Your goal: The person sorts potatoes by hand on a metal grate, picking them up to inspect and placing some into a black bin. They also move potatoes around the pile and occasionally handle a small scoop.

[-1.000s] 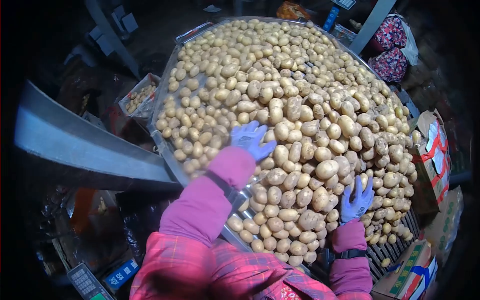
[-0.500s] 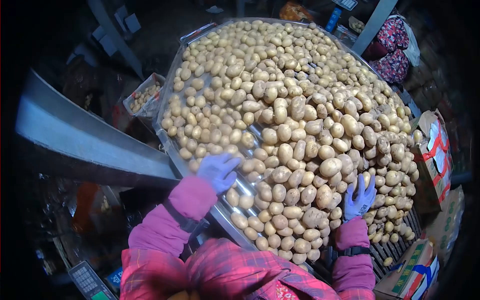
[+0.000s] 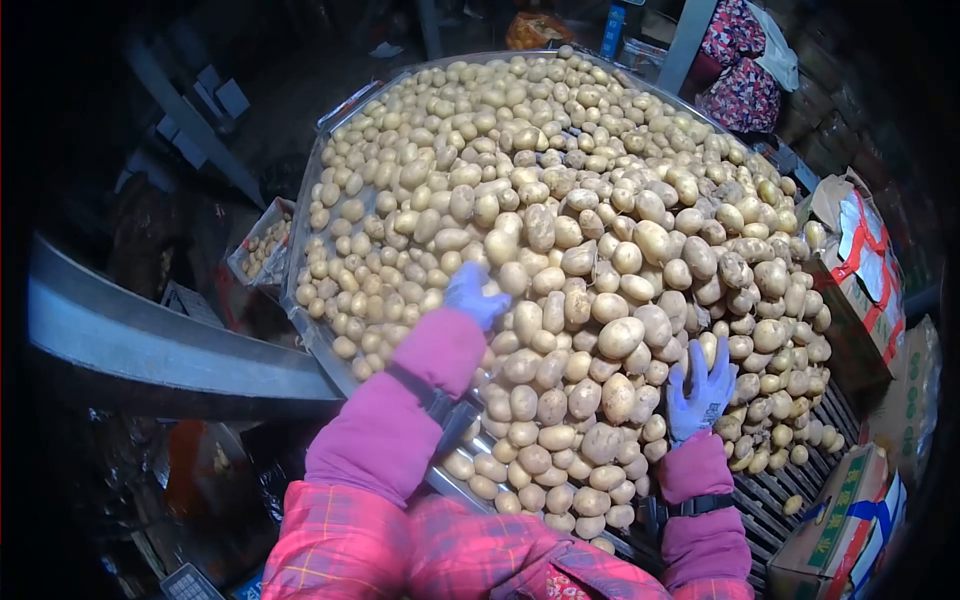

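Observation:
A large heap of potatoes [image 3: 622,338] covers a metal-rimmed sorting table [image 3: 308,330]. My left hand [image 3: 474,296], in a pale purple glove, reaches over the middle-left of the heap. Its thumb stands apart from the fingers, and it looks slightly blurred against the potatoes. My right hand [image 3: 702,392], gloved the same way, rests on the right part of the heap with its fingers spread. One potato [image 3: 708,347] shows between its fingertips, and no grip on it is visible.
Cardboard boxes with red tape [image 3: 868,270] and blue tape [image 3: 840,525] stand along the right side. A grey metal beam [image 3: 180,345] crosses the left. Beyond it sits a small box of potatoes [image 3: 262,245]. A person's floral sleeve [image 3: 742,92] shows at the far right.
My left hand has moved from the table's left edge forward and right, onto the potatoes. My right hand stays at about the same spot on the heap. The view has shifted slightly.

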A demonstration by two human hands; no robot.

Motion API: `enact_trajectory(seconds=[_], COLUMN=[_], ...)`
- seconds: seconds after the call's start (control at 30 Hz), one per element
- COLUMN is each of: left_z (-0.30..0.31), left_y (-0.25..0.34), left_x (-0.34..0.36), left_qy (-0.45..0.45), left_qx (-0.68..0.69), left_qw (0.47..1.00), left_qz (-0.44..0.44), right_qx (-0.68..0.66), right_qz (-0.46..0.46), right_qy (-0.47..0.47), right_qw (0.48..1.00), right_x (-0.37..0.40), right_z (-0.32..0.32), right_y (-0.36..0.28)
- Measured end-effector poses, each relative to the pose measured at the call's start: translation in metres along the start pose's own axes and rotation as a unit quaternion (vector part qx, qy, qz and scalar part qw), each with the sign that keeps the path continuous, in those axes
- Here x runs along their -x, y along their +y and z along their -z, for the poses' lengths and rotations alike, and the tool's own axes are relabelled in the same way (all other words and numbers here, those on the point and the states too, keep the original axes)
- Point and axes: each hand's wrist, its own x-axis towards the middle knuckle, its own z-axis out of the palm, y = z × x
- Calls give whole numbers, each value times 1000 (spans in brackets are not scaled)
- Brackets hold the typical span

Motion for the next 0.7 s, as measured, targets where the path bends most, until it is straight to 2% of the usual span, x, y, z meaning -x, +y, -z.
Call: enact_trajectory(seconds=[0.07,0.1,0.2,0.27,0.33,0.37,0.47,0.57,0.6,0.63,0.7], left_z=[6,8,19,19,23,20,19,16,32,51,68], left_y=[-10,-10,-4,24,47,44,45,0,9,16,-9], left_x=[0,-2,-15,-21,-23,-25,-22,-23,-4,21,81], left_qy=[42,91,108,10,-94,-47,-24,-8,-74,-137,-133], left_qx=[15,-18,-82,-160,-275,-249,-214,-49,72,191,360], left_qw=[999,995,970,976,951,961,975,998,994,964,920], left_qz=[-21,-32,-200,-148,-108,-107,-55,-42,42,126,80], right_qx=[-13,-18,-18,-17,-9,-9,-5,1,5,7,1], right_qz=[-6,2,-2,-4,-1,-3,-6,-7,-4,1,1], right_qy=[3,10,5,3,2,0,3,-3,3,8,2], right_qw=[1000,1000,1000,1000,1000,1000,1000,1000,1000,1000,1000], right_x=[1,0,-1,-4,-3,-2,-1,1,1,0,-1], right_z=[-2,-1,-1,0,2,3,2,1,0,-1,0], right_y=[2,1,1,-1,-2,-2,-2,1,2,2,1])
